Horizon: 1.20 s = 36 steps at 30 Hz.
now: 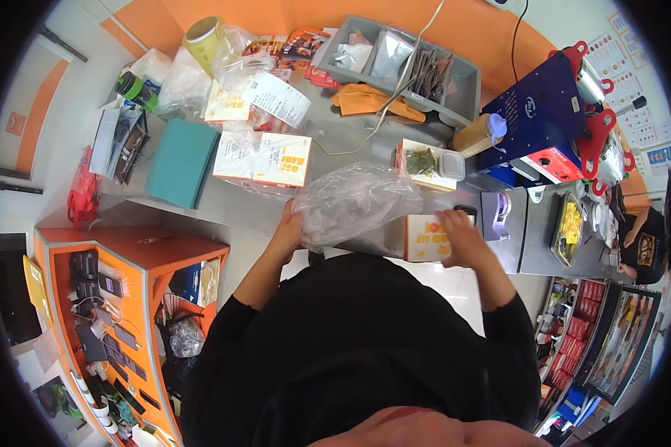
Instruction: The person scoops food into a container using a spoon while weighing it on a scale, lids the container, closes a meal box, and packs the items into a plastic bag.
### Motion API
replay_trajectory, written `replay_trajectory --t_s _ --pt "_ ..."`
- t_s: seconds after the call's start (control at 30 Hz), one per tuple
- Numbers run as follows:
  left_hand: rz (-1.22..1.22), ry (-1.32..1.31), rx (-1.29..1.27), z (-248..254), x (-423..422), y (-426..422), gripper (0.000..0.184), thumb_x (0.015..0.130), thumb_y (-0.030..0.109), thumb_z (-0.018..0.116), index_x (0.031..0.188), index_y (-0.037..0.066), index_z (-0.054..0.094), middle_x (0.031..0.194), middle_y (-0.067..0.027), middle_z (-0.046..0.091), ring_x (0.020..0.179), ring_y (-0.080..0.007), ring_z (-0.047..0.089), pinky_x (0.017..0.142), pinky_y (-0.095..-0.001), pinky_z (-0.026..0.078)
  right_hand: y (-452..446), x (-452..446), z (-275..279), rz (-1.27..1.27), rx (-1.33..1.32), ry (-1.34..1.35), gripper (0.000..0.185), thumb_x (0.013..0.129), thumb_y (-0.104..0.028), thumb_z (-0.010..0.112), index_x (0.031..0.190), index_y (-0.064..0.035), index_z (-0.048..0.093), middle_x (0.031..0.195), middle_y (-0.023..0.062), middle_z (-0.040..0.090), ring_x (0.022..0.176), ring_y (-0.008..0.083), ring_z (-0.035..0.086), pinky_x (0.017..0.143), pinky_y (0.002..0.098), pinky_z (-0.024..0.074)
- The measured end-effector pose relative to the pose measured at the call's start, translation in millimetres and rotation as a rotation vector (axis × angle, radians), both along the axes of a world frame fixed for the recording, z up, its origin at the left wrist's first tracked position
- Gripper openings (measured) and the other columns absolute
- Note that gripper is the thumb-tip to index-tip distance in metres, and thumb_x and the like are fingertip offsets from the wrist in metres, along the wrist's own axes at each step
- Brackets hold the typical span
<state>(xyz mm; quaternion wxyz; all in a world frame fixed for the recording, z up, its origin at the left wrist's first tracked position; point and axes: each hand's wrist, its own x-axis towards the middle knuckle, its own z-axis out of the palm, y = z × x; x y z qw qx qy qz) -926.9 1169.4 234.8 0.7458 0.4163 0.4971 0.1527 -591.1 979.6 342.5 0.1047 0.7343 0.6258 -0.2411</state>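
Observation:
My left hand (285, 232) grips the near left edge of a clear plastic bag (358, 200), which spreads loosely over the front of the steel counter. In my right hand (462, 240) is a small white food box (423, 240) with yellow and orange lettering, held at the counter's front edge. The bag's right end lies close to that box; whether they touch is unclear. Beyond the bag, to the left, a larger printed box (285, 160) sits wrapped in plastic. An open box (419, 164) with green contents and a small clear-lidded cup (452, 165) stand behind my right hand.
A teal folder (181, 164) lies on the left. Along the back are a grey divided bin (402, 63), an orange cloth (376, 103) and a cable. To the right stand a sauce bottle (481, 134), a blue machine (533, 112) and a tape dispenser (496, 216). Another person (643, 242) is far right.

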Motion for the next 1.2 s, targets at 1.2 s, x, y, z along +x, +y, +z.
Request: replay_trajectory --t_s 1.2 --pt "-0.026 0.194 0.046 -59 19 3 0.022 0.089 0.016 0.049 0.104 0.0 0.047 0.095 -0.0161 0.058 0.074 -0.0283 0.063 0.068 -0.05 0.052 85 -76 -64 0.186 0.042 0.236 0.104 0.048 -0.029 0.084 0.137 -0.0135 0.035 0.14 0.0091 0.039 0.131 0.0301 0.035 0.091 0.0678 0.0403"
